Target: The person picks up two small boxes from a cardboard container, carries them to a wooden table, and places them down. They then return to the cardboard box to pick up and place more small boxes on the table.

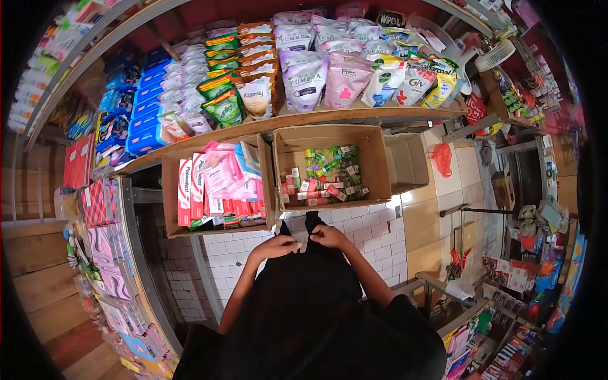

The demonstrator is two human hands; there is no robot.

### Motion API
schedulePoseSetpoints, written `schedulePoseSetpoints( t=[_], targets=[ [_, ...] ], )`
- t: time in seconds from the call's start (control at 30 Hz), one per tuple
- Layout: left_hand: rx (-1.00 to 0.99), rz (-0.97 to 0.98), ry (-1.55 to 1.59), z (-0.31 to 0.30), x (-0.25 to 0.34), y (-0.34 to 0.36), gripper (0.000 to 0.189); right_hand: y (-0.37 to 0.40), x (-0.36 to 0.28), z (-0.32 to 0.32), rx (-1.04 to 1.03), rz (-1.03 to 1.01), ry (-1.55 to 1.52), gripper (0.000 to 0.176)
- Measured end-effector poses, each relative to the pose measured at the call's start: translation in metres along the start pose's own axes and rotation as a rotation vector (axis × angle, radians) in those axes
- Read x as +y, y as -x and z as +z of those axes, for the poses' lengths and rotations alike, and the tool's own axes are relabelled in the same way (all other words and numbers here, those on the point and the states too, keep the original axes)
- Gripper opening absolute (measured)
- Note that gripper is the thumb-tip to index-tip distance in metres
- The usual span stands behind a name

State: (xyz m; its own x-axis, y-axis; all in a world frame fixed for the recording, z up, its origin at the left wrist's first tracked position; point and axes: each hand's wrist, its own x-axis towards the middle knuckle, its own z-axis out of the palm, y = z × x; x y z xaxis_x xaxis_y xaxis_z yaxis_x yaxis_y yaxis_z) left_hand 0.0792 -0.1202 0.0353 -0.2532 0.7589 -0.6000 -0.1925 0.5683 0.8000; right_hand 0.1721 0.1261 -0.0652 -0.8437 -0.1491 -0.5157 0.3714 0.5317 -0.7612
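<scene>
Upper garment: black, loose, plain where visible, lying behind the left hand and right hand, both bare. Sleeves: black, wide, short, leaving forearms bare. Just beyond the hands: narrow black shapes, details indistinct.

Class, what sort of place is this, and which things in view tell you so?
Probably a small shop: matching pouches stand in rows on a long shelf, and a carton holds several Pepsodent boxes.

Matt cardboard boxes, glossy pouches
</scene>
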Motion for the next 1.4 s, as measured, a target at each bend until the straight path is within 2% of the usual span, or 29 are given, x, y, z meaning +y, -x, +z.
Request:
schedulePoseSetpoints(
  t=[0.07,0.13,0.2,0.23,0.3,0.37,0.4,0.43,0.53,0.6,0.67,0.73,0.87,0.9,1.0,1.1,1.2,1.23,1.4],
  targets=[
    [-0.053,0.066,0.096,-0.014,0.032,-0.008,0.049,-0.005,-0.015,-0.022,-0.108,-0.034,0.023,0.034],
    [-0.003,0.101,0.175,-0.027,0.056,-0.019,0.043,-0.011,-0.030,-0.049,-0.266,-0.088,0.055,0.034],
    [0.165,0.203,0.137,-0.039,0.062,-0.037,0.040,-0.020,-0.047,-0.079,-0.463,-0.165,0.095,0.034],
    [0.251,0.149,0.173,-0.044,0.063,-0.048,0.031,-0.022,-0.057,-0.094,-0.521,-0.176,0.030,0.033],
    [0.404,0.197,0.235,-0.051,0.067,-0.066,0.029,-0.024,-0.078,-0.125,-0.635,-0.195,-0.100,0.031],
    [0.539,0.205,0.301,-0.054,0.063,-0.086,0.024,-0.029,-0.098,-0.153,-0.696,-0.027,-0.296,0.032],
    [0.635,0.197,0.212,-0.054,0.061,-0.093,0.023,-0.035,-0.102,-0.165,-0.726,0.059,-0.387,0.032],
    [0.730,0.189,0.121,-0.056,0.059,-0.100,0.022,-0.045,-0.102,-0.175,-0.727,0.115,-0.441,0.032],
    [0.926,0.151,-0.106,-0.054,0.054,-0.113,0.015,-0.082,-0.077,-0.181,-0.521,0.147,-0.486,0.031],
    [1.047,0.071,-0.330,-0.050,0.060,-0.114,0.014,-0.108,-0.058,-0.174,-0.299,0.154,-0.397,0.028],
    [1.103,0.038,-0.434,-0.047,0.052,-0.119,0.012,-0.155,-0.003,-0.150,-0.197,0.114,-0.159,0.028],
    [1.175,0.058,-0.502,-0.041,0.046,-0.122,0.011,-0.196,0.034,-0.129,-0.136,0.147,-0.089,0.031],
    [1.190,0.069,-0.577,-0.040,0.047,-0.122,0.011,-0.229,0.015,-0.139,-0.078,0.123,0.099,0.036],
    [1.210,0.066,-0.518,-0.039,0.043,-0.124,0.012,-0.247,0.039,-0.126,-0.023,0.013,0.158,0.046],
    [1.243,0.033,-0.537,-0.039,0.040,-0.127,0.013,-0.277,0.027,-0.127,-0.055,0.170,0.319,0.060],
    [1.275,0.015,-0.533,-0.039,0.044,-0.127,0.013,-0.307,0.031,-0.123,-0.123,0.235,0.462,0.071],
    [1.273,-0.023,-0.545,-0.038,0.037,-0.130,0.012,-0.328,0.046,-0.111,-0.058,0.204,0.643,0.078],
    [1.282,-0.025,-0.541,-0.039,0.040,-0.130,0.012,-0.343,0.053,-0.109,-0.141,0.295,0.621,0.082],
    [1.264,-0.051,-0.536,-0.038,0.040,-0.131,0.014,-0.350,0.060,-0.104,-0.151,0.283,0.625,0.079]
  ],
)
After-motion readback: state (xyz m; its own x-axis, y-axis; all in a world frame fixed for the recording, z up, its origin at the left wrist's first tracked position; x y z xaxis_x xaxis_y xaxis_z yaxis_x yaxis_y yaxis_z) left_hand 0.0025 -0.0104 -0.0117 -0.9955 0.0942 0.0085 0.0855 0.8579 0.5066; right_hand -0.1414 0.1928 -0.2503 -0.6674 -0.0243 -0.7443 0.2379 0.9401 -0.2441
